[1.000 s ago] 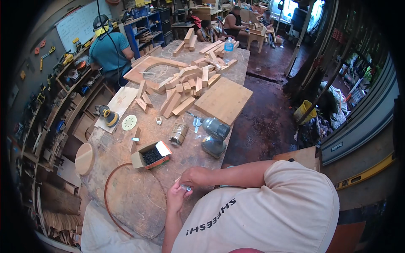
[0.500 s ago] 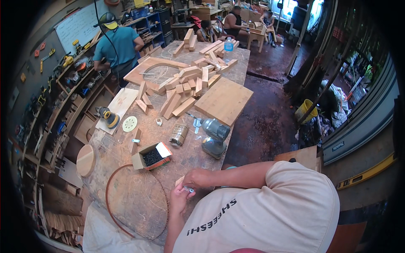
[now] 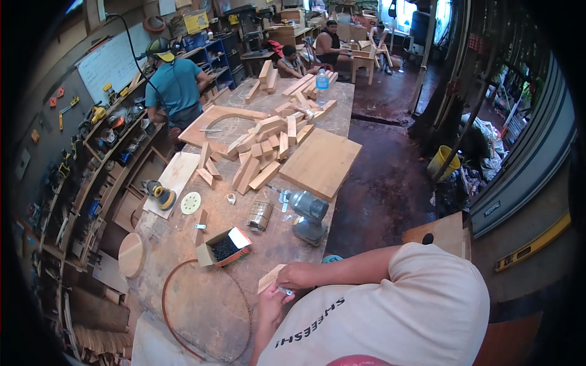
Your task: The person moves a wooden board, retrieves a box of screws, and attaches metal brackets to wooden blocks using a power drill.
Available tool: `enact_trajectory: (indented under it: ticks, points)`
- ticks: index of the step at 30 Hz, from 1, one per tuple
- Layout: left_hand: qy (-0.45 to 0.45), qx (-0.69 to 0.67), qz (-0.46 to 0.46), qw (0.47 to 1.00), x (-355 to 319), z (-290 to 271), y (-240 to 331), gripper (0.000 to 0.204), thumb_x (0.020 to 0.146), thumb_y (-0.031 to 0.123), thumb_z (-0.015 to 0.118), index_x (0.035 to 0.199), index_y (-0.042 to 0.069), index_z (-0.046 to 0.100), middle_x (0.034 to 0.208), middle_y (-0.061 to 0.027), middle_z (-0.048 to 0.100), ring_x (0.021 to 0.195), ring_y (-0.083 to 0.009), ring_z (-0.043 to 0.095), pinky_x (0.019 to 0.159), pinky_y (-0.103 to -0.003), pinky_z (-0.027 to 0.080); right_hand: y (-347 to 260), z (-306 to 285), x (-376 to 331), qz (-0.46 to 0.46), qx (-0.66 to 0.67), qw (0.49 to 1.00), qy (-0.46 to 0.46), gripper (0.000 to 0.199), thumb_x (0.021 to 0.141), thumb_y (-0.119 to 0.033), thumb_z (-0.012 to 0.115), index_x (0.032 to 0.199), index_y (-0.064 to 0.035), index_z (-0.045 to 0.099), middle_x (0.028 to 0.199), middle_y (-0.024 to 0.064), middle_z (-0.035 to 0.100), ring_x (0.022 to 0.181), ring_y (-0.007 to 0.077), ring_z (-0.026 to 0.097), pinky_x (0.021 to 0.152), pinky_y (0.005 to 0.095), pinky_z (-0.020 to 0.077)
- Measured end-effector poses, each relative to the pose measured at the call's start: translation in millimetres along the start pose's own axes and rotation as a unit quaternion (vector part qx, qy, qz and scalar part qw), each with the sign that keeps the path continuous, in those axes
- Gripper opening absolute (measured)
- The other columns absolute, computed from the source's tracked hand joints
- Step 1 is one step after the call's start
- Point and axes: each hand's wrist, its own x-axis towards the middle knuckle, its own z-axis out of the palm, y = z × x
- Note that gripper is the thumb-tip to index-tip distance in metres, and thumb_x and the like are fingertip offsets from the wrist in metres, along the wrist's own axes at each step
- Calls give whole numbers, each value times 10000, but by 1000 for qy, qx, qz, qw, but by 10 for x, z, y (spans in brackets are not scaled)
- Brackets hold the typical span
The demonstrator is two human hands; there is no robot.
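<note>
**Wood blk (image 3: 268,279) in my hands, near side of bench (image 3: 274,243)**

L hand (image 3: 272,301) grasping blk's near end, small metal bracket (image 3: 285,291) at the fingertips. R hand (image 3: 298,276) on blk's right side, fingers curled; can't tell exact grip. Open screw box (image 3: 241,237) just far-left of hands, dark screws (image 3: 224,247) inside. Brown hoop (image 3: 164,297) on left. Farther: tin can (image 3: 260,216), drill (image 3: 308,206) to its right. Flat board (image 3: 320,161) + wood pcs pile (image 3: 267,148) at far side.

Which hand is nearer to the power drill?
Right. The right hand lies below the power drill in the picture; the left hand is lower and farther left.
</note>
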Motion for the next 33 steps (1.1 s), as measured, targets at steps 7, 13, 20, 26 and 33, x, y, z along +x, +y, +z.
enact_trajectory:
  ticks: [7, 13, 20, 26, 33]
  points:
    - [-5, 14, -16, 1000, 48, 83, 86, 324, 908, -42, 474, 1217, -9, 561, 1055, -83, 652, 895, -162, 661, 748, -249, 578, 92, 19, -52, -2, -17, 999, 29, 167, 881, -209, 585, 868, -49, 631, 839, 140, 632, 825, 340, 613, 736, 430, 483]
    - [-13, -3, -16, 1000, 106, 22, 48, 319, 915, -41, 464, 1217, -13, 562, 1054, -91, 659, 898, -166, 663, 749, -253, 579, 97, -15, -35, 22, -31, 999, 14, 169, 887, -202, 583, 867, -39, 622, 844, 147, 635, 840, 342, 615, 744, 431, 485]
    - [2, -13, -20, 1000, 128, 4, 50, 274, 931, -18, 468, 1187, 1, 563, 1053, -72, 656, 889, -159, 654, 771, -281, 580, 139, 49, -7, 34, -48, 998, 15, 136, 857, -180, 604, 829, -47, 593, 819, 154, 618, 763, 367, 597, 687, 451, 471]
    - [9, 12, 2, 1000, 194, 33, 167, 296, 912, -16, 464, 1192, 9, 558, 1056, -77, 639, 883, -140, 642, 750, -279, 579, 183, 155, 35, -26, 1, 992, 127, 209, 861, -208, 607, 1016, -74, 645, 901, 157, 652, 870, 371, 626, 743, 447, 495]
    - [7, -32, 45, 998, 31, -72, 159, 304, 893, -23, 442, 1174, -4, 559, 1022, -73, 638, 847, -143, 644, 745, -271, 581, -19, -22, 152, -30, -7, 997, 67, 171, 848, -178, 617, 952, -45, 641, 864, 155, 653, 827, 363, 630, 722, 441, 499]
